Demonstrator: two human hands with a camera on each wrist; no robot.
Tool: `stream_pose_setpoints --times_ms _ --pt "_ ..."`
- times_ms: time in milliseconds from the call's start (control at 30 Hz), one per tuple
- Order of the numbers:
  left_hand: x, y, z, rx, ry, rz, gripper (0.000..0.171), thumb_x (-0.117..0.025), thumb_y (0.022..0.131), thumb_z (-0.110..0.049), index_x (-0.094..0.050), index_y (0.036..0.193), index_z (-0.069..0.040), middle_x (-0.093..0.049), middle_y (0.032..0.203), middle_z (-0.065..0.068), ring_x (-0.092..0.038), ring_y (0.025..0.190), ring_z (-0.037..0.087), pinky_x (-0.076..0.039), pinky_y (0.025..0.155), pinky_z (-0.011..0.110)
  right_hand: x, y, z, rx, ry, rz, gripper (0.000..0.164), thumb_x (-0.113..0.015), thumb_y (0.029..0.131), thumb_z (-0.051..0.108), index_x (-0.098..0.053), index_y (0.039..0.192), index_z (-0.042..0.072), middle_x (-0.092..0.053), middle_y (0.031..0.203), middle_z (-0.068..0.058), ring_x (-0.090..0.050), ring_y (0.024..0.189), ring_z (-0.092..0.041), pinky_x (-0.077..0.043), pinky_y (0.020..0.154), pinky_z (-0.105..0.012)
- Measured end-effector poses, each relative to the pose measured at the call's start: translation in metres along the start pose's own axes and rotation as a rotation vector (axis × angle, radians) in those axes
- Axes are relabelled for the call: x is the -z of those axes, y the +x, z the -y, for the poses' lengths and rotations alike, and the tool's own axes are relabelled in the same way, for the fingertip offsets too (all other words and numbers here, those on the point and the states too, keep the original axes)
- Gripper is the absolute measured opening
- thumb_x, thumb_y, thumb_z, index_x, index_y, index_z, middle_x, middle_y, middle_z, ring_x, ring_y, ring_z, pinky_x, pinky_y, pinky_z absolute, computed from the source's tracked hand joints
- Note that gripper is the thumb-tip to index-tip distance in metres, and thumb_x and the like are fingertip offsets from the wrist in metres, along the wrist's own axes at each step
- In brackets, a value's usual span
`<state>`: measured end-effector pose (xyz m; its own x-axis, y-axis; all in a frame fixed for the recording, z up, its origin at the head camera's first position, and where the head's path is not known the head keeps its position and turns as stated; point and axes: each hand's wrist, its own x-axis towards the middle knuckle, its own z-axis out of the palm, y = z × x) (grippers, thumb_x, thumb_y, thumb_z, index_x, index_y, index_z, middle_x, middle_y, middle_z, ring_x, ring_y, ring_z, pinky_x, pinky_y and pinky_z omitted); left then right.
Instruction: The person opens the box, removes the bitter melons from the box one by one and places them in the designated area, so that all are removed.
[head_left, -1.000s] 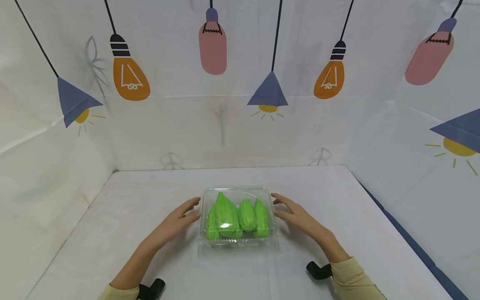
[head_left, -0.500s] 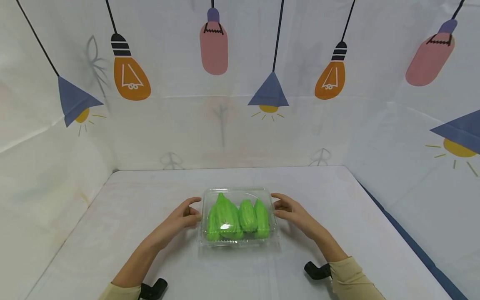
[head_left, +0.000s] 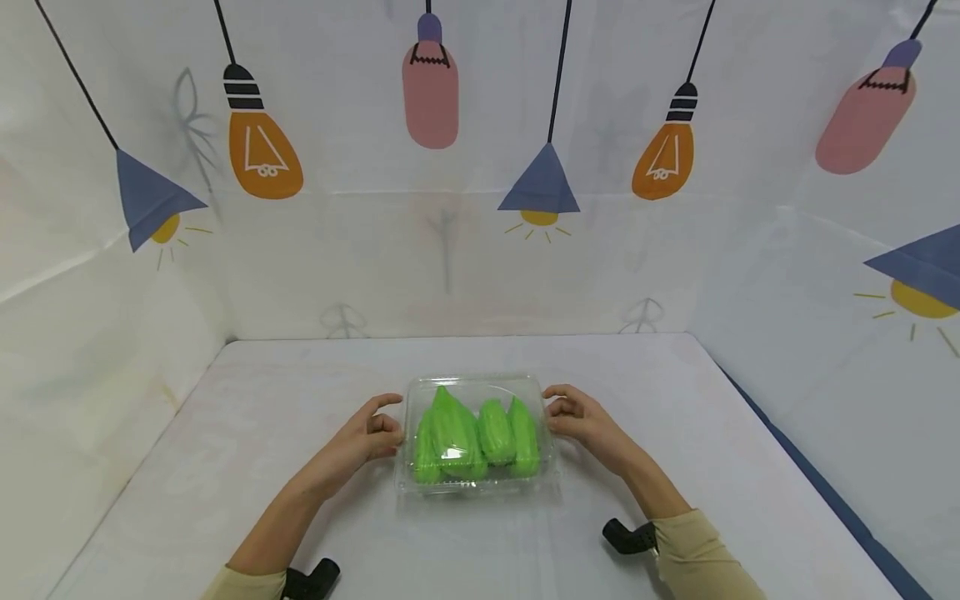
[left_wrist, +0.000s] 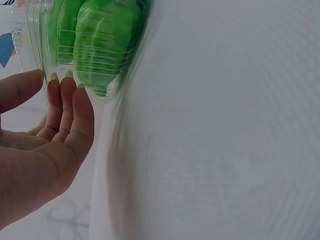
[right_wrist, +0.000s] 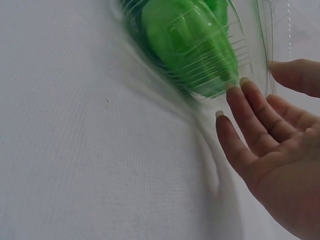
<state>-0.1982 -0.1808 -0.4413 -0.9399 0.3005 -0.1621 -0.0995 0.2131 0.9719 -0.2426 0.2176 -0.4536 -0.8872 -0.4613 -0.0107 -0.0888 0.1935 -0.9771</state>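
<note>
A clear plastic clamshell box lies closed on the table, with several bright green, ridged, gourd-like vegetables inside. My left hand is at its left side, fingers bent; in the left wrist view the thumb meets the box's rim while the other fingertips lie against the ribbed wall under it. At the right side, my right hand grips likewise. The right wrist view has its thumb on the rim and fingertips by the lower wall.
The white tabletop surrounds the box. White cloth walls printed with hanging lamps enclose the back and both sides. A black wrist mount sits at the left cuff, another black mount at the right cuff.
Both hands have closed in on the box's sides, their fingers bending from a looser spread to its edges. The box stays in place.
</note>
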Motion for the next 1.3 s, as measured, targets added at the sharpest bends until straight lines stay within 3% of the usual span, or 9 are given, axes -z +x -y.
stream_pose_setpoints --times_ms 367,667,1067,1300 --pt "0.003 0.002 0.000 0.000 -0.036 0.038 0.059 -0.060 0.099 -0.018 -0.031 0.150 -0.007 -0.054 0.103 0.008 -0.061 0.099 0.019 -0.053 0.093 0.035 0.001 -0.001 -0.002 0.006 0.084 0.035 0.039 -0.058 0.098 0.012 -0.043 0.133 0.003 -0.058 0.096 -0.004 -0.057 0.082 -0.009 -0.053 0.075 -0.030" --pt "0.002 0.002 0.002 0.025 -0.075 0.041 0.061 -0.062 0.098 -0.020 -0.034 0.151 -0.007 -0.054 0.108 0.007 -0.059 0.100 0.017 -0.053 0.093 0.032 0.001 -0.002 -0.003 -0.031 0.146 0.004 0.035 -0.060 0.097 0.014 -0.047 0.128 0.002 -0.063 0.092 0.003 -0.060 0.082 -0.006 -0.053 0.075 -0.027" --pt "-0.002 0.001 0.004 0.027 -0.090 0.027 0.064 -0.061 0.099 -0.025 -0.033 0.153 -0.008 -0.051 0.111 0.005 -0.055 0.103 0.014 -0.051 0.094 0.032 0.000 -0.005 -0.006 -0.044 0.172 -0.009 0.037 -0.059 0.098 0.016 -0.048 0.131 0.002 -0.065 0.092 0.004 -0.060 0.081 -0.008 -0.053 0.075 -0.029" --pt "-0.003 -0.003 -0.001 0.045 -0.066 0.043 0.068 -0.058 0.096 -0.014 -0.026 0.156 -0.009 -0.050 0.103 0.005 -0.052 0.101 0.018 -0.049 0.092 0.035 -0.001 -0.011 -0.008 -0.053 0.197 0.025 0.046 -0.059 0.098 0.014 -0.042 0.140 0.004 -0.065 0.093 0.005 -0.060 0.082 -0.008 -0.054 0.078 -0.031"
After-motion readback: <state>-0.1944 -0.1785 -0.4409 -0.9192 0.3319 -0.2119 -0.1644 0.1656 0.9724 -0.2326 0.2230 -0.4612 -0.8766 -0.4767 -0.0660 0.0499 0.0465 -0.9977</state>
